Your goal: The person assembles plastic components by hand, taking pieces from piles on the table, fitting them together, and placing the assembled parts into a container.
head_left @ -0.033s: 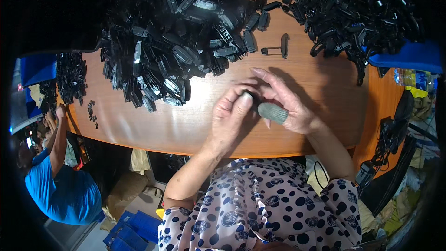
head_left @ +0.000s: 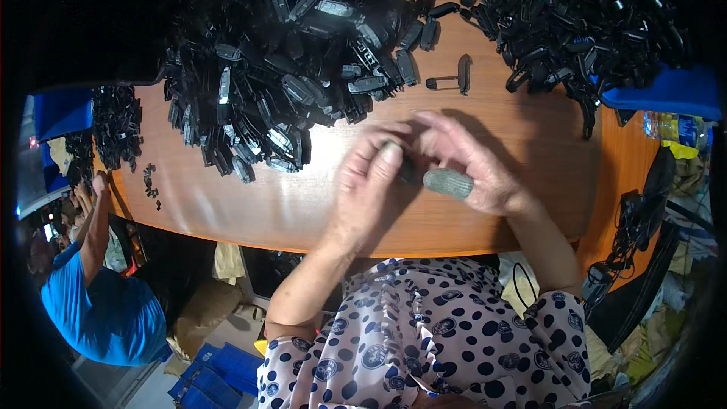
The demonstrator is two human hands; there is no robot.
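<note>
My left hand point(head_left: 369, 180) and my right hand point(head_left: 475, 160) meet over the wooden table point(head_left: 227, 208). Between their fingertips they pinch one small black plastic part point(head_left: 407, 171), mostly hidden by the fingers. A grey fabric finger cover point(head_left: 447, 182) sits on my right thumb. A big heap of black plastic parts point(head_left: 288, 53) lies just beyond my left hand, and a second heap point(head_left: 575, 15) lies at the far right. A single T-shaped black part point(head_left: 457, 78) rests alone on the table between the heaps, beyond my hands.
A smaller pile of black parts point(head_left: 117, 125) and a few loose bits point(head_left: 150, 182) lie at the table's left end. A person in a blue shirt point(head_left: 98, 310) works at the lower left. A blue container point(head_left: 670, 91) stands at the right, with cables point(head_left: 636, 220) below it.
</note>
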